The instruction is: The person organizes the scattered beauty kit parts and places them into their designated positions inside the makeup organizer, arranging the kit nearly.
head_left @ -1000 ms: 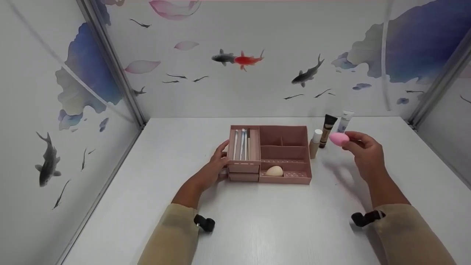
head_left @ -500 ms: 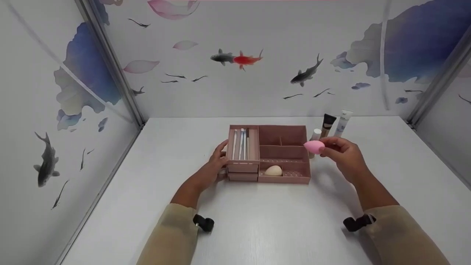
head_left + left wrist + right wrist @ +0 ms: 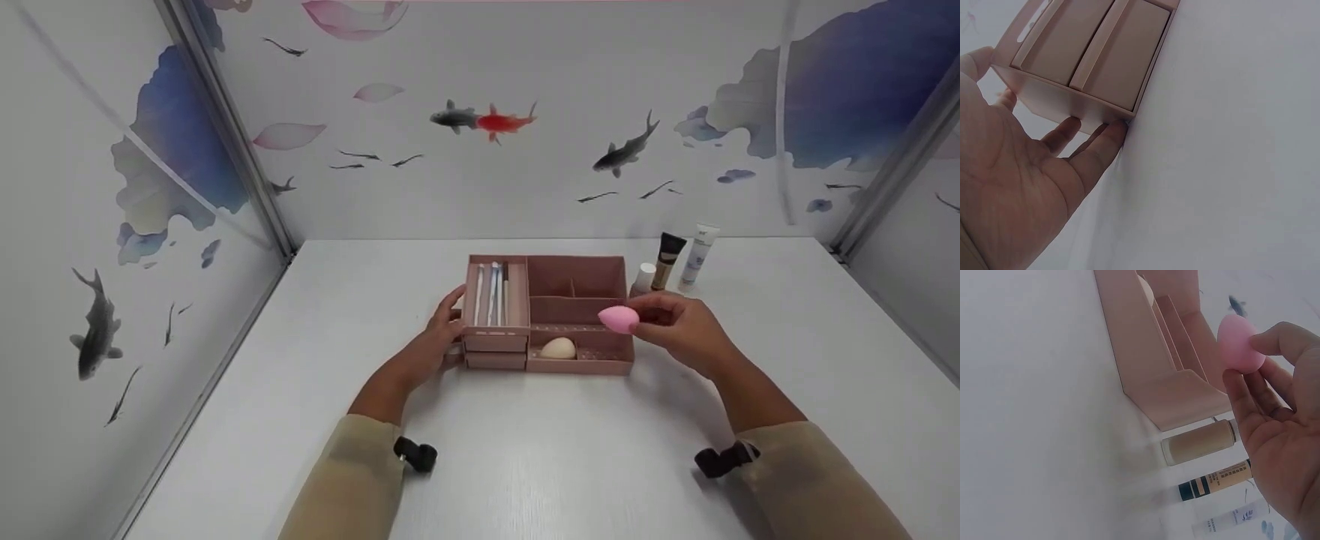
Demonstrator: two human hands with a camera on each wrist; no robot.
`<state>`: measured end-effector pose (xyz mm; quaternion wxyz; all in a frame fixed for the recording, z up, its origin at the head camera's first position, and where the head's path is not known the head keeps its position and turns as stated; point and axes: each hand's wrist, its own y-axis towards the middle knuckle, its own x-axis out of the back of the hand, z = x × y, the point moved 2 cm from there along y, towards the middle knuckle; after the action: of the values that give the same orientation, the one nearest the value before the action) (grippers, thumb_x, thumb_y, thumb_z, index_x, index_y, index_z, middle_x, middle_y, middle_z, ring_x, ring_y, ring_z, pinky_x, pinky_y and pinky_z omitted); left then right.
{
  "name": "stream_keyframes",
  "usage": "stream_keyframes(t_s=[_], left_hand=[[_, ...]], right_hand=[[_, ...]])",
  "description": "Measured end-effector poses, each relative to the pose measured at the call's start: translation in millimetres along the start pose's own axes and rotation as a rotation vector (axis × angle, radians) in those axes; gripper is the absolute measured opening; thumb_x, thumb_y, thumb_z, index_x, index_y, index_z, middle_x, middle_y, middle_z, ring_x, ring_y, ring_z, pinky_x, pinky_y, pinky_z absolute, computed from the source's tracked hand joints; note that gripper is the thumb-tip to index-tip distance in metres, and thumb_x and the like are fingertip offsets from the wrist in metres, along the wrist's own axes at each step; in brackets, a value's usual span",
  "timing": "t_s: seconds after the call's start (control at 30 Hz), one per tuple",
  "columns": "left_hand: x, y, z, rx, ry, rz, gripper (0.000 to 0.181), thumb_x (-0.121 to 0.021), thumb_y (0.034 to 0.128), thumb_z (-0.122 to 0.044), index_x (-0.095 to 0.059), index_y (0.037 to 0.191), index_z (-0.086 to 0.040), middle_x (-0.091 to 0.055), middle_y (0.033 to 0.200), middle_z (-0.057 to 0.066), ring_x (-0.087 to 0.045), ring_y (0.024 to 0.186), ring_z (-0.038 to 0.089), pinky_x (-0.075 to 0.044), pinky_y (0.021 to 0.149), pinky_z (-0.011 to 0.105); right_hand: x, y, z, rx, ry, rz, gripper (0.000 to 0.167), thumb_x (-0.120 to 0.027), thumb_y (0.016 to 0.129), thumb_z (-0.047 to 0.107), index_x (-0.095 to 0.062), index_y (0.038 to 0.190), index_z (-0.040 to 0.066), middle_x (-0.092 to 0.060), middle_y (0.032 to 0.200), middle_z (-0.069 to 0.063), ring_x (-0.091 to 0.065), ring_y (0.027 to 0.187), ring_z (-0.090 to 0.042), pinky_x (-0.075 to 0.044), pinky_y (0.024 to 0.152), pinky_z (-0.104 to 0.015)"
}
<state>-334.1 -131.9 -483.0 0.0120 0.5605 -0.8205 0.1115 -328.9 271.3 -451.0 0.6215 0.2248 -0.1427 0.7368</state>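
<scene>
A pink makeup sponge (image 3: 619,319) is pinched between the thumb and fingers of my right hand (image 3: 686,330), held above the right side of a dusty-pink organizer (image 3: 577,367). In the right wrist view the sponge (image 3: 1239,344) hangs in the air over the organizer's open compartments. My left hand (image 3: 431,345) touches the organizer's left side; in the left wrist view its fingers (image 3: 1064,135) lie against the side wall beside two drawers (image 3: 1120,56). A cream makeup sponge (image 3: 559,349) sits in the front compartment. Several slim sticks or brushes (image 3: 493,292) lie in the top left tray.
Behind my right hand stand a white-capped bottle (image 3: 645,276), a black-capped tube (image 3: 667,261) and a white tube (image 3: 697,257). All three are to the right of the organizer on the white table (image 3: 525,457). Printed panels enclose the back and sides.
My right hand has carried the pink sponge leftward and nearer to me, from beside the tubes to above the organizer. My left hand stays at the organizer's side.
</scene>
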Motion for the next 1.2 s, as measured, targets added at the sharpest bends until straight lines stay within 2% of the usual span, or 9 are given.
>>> stream_keyframes(t_s=[0.3,0.57,0.77,0.93,1.2], left_hand=[[-0.8,-1.2,-0.2,-0.004,-0.015,0.007,0.061,-0.044,0.1098,-0.043,-0.017,0.160,-0.064,-0.022,0.173,0.002,-0.037,0.157,0.034,-0.037,0.126,0.062],[-1.4,-1.5,-1.1,0.005,-0.027,0.000,0.061,-0.043,0.1109,-0.040,-0.018,0.161,-0.064,-0.020,0.174,0.003,-0.036,0.158,0.035,-0.037,0.125,0.063],[-0.8,-0.4,-0.4,0.004,-0.034,0.001,0.061,-0.044,0.1108,-0.039,-0.018,0.161,-0.063,-0.022,0.173,0.003,-0.037,0.157,0.035,-0.035,0.126,0.064],[-0.9,-0.4,-0.5,0.003,-0.031,0.006,0.062,-0.044,0.1104,-0.040,-0.017,0.162,-0.062,-0.022,0.173,0.003,-0.037,0.157,0.035,-0.034,0.126,0.064],[-0.8,-4.7,-1.6,-0.012,0.003,0.019,0.057,-0.043,0.1110,-0.052,-0.016,0.159,-0.067,-0.018,0.174,0.003,-0.034,0.159,0.034,-0.036,0.125,0.065]], right_hand=[[-3.8,3.6,-5.5,0.019,-0.084,0.016,0.037,-0.083,0.094,0.033,-0.077,0.128,0.018,-0.072,0.128,-0.010,-0.067,0.113,-0.028,-0.059,0.086,-0.025],[-8.5,4.8,-12.5,0.000,-0.123,0.066,0.031,-0.083,0.093,0.028,-0.079,0.123,0.021,-0.068,0.110,-0.010,-0.061,0.097,-0.028,-0.053,0.072,-0.029],[-13.7,4.3,-12.6,0.029,-0.189,0.119,0.030,-0.086,0.091,0.027,-0.080,0.120,0.025,-0.067,0.106,-0.008,-0.058,0.092,-0.026,-0.052,0.070,-0.030],[-16.5,4.7,-13.8,0.051,-0.226,0.155,0.030,-0.086,0.090,0.021,-0.081,0.120,0.025,-0.069,0.111,-0.008,-0.058,0.094,-0.025,-0.053,0.072,-0.028],[-16.3,3.3,-11.2,0.072,-0.246,0.163,0.030,-0.084,0.091,0.015,-0.081,0.120,0.021,-0.069,0.118,-0.009,-0.057,0.096,-0.024,-0.051,0.074,-0.026]])
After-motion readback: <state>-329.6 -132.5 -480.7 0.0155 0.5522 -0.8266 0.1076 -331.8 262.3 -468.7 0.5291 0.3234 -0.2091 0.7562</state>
